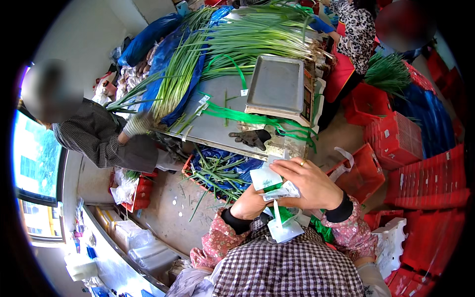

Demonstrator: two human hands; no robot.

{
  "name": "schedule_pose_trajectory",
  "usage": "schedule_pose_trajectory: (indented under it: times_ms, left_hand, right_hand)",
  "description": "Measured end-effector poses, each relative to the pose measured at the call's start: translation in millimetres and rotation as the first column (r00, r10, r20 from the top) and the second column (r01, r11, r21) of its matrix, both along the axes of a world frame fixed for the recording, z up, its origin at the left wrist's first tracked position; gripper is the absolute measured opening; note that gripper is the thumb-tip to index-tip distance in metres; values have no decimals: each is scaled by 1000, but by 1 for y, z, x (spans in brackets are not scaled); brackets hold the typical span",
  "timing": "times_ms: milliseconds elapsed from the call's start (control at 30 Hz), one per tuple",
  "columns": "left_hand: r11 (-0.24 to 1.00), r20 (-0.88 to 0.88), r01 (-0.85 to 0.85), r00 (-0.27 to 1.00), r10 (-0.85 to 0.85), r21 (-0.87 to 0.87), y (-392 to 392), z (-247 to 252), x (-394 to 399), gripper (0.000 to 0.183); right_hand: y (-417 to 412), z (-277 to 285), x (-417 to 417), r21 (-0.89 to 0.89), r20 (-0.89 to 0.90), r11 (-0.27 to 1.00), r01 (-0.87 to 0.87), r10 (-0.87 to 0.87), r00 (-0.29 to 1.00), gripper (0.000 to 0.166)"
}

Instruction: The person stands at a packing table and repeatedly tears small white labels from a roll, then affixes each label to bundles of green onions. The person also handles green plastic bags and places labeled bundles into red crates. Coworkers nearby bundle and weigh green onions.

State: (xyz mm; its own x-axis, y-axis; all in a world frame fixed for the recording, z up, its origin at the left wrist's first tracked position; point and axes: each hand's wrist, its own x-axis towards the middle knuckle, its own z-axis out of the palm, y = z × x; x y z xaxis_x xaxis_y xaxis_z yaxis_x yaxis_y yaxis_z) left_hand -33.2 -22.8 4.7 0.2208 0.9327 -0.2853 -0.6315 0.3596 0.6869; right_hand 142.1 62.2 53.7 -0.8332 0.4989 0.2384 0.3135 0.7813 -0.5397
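My left hand [248, 205] and my right hand [312, 182] meet in front of my checked apron [289, 269]. Between them is a bundle of green straps or netting [284, 214], partly hidden by the fingers. A pale label [265, 179] sticks out of the bundle at my right fingertips. Below it is a printed label [284, 191], pinched between both hands. Another white label [285, 231] hangs lower, against the apron. My right hand wears a ring and lies over the bundle; the left fingers are mostly covered.
Ahead, the metal table [215, 98] carries a weighing scale [276, 83], green straps [241, 116], a dark glove [250, 138] and scallions [256, 41]. A crate of trimmings [219, 174] stands below. Co-workers are at left [96, 133] and far right [356, 37]; red crates [426, 178] stack right.
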Motion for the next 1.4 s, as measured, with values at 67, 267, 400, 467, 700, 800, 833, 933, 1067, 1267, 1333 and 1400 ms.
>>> schedule_pose_trajectory:
  times_ms: [67, 267, 400, 467, 700, 800, 833, 933, 1067, 1267, 1333, 1400]
  left_hand:
    - [998, -75, 65, 995, -64, 17, 3, -3, -3, 36]
    - [996, -21, 79, 997, -79, 30, 1, -5, -2, 23]
    - [987, -100, 158, 983, -155, 24, 5, 6, -2, 24]
    - [977, 62, 163, 983, -173, 141, 5, 3, -5, 33]
    - [997, 152, -47, 988, 37, 65, 8, 5, 5, 48]
    - [988, 183, -119, 974, 136, -102, 8, 16, 9, 49]
    - [991, 199, -105, 973, 119, -79, 9, 9, 8, 50]
    - [985, 180, -139, 971, 156, -105, 13, 8, 7, 50]
    - [982, 322, -127, 932, 167, -142, 15, -8, -7, 46]
    - [968, 147, -242, 962, 229, 73, 15, -12, -1, 39]
    - [965, 39, -259, 965, 258, 29, 15, 0, 6, 38]
    - [948, -25, -317, 948, 316, -40, 16, 13, 16, 39]
  right_hand:
    - [2, 4, 3, -109, -95, 994, -24, 14, 995, 77]
    - [-5, 5, -9, -52, -318, 990, 133, -143, 937, 23]
    - [-6, 5, -11, 18, -384, 973, 228, -204, 901, 13]
    - [-5, -2, -12, -50, -414, 964, 261, -258, 873, 12]
    - [-7, -6, -15, -114, -439, 931, 346, -360, 823, 9]
    - [-8, -7, -12, -101, -440, 916, 388, -391, 808, 10]
    - [-10, -6, -12, -20, -447, 910, 415, -380, 810, 11]
    - [-14, 4, -9, 235, -466, 853, 466, -322, 824, 12]
    - [-32, 11, 1, 386, -324, 922, -23, 159, 932, 14]
    - [-27, -3, 16, -414, -367, 852, 321, -478, 798, 29]
    - [-22, 3, 12, -460, -256, 817, 348, -498, 828, 21]
    - [-21, 0, 10, -516, -251, 810, 278, -453, 855, 17]
